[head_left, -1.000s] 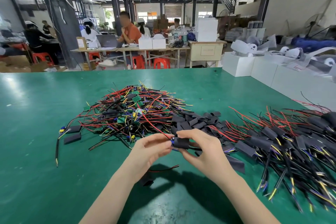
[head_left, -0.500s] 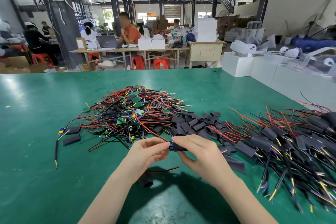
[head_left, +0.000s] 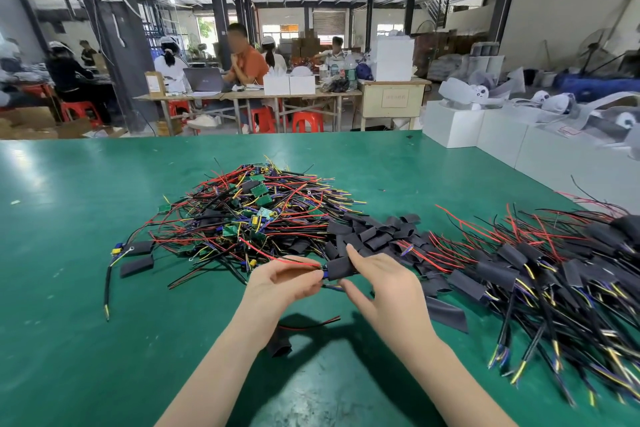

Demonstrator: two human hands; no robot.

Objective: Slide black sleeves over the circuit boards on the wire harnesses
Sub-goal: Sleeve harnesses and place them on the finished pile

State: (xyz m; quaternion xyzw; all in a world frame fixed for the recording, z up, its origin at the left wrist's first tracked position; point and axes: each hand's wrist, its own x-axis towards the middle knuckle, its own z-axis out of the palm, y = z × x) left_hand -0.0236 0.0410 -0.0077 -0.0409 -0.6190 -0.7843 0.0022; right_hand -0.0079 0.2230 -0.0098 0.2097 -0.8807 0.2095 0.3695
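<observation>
Above the green table I hold one wire harness with a black sleeve on its board. My left hand pinches the harness's blue end and red wire just left of the sleeve. My right hand holds the sleeve from the right, index finger laid over its top. A tangled pile of bare harnesses with green boards lies behind my hands. Loose black sleeves lie heaped right of that pile. Sleeved harnesses are piled at the right.
A loose sleeve and a short red wire lie on the table under my left wrist. Two more sleeves lie at the left. White boxes line the table's right edge. People sit at tables far behind.
Both hands have risen slightly and moved away from me. The sleeve now shows more fully between them, and my right index finger lies stretched over it.
</observation>
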